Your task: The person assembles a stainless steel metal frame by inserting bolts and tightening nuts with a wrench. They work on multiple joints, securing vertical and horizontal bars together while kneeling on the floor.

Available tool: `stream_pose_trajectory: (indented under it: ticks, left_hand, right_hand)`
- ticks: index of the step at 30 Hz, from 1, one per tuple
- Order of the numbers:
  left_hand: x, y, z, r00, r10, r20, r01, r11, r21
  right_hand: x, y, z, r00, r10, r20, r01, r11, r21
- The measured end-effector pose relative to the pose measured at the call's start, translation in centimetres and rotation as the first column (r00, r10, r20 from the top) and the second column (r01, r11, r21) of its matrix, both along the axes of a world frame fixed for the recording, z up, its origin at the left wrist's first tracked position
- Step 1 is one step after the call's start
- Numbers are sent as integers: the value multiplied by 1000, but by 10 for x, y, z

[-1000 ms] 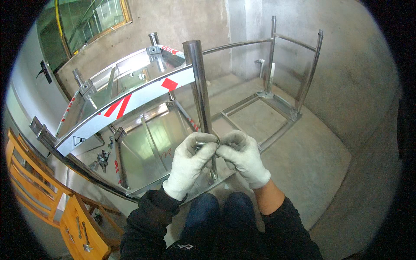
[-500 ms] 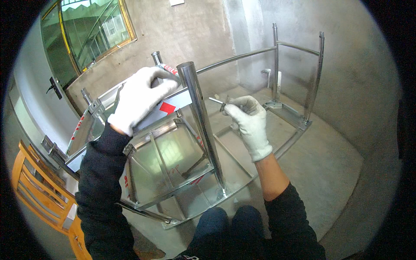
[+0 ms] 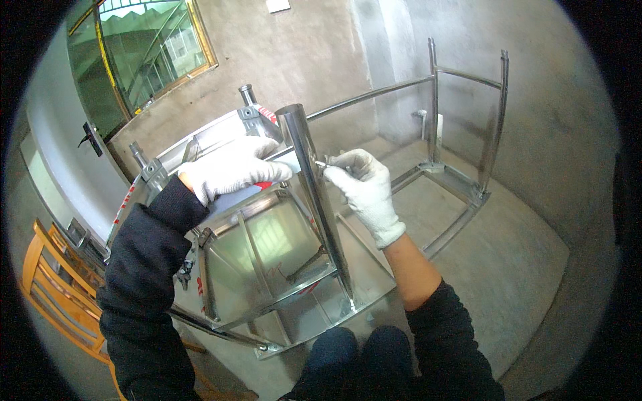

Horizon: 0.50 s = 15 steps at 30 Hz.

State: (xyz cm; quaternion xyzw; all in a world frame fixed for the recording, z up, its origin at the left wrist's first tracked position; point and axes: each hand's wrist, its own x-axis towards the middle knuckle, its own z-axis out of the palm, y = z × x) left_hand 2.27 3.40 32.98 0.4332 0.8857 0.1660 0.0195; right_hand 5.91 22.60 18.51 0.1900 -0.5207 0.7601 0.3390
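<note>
Behind everything, the bare plastered wall (image 3: 294, 60) faces you, and before it stands the nearer stainless-steel frame (image 3: 257, 257), its shiny panels set between tubes. To your right, the farther stainless-steel frame (image 3: 503, 123) rests on the concrete floor (image 3: 495, 267), two legs upright and joined by a crossbar. The slatted wooden chair (image 3: 30, 260) is at your left, partly behind your sleeve. Closest to your hands, the thick round leg (image 3: 323, 217) of the nearer frame rises at a slight tilt, with the apron rail (image 3: 286, 158) meeting it near the top. Your gloved left hand (image 3: 237, 170) is closed over that rail, thumb and fingers on either side, just left of the leg. Your gloved right hand (image 3: 364, 190) has thumb and fingertips pinched together on a slim metal pin (image 3: 321, 164), whose tip points at the leg's upper part; whether it touches, you cannot tell.
</note>
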Motion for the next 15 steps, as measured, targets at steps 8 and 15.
stream_pose_trajectory:
  ticks: [8, 15]
  left_hand:
    - [14, 9, 15, 994, 85, 74, -79, 994, -70]
    - [-18, -11, -4, 978, 25, 205, -52, 990, 130]
  right_hand:
    - [-7, -6, -8, 905, -354, -237, 410, 875, 258]
    - [-8, 5, 11, 989, 95, 117, -111, 984, 140]
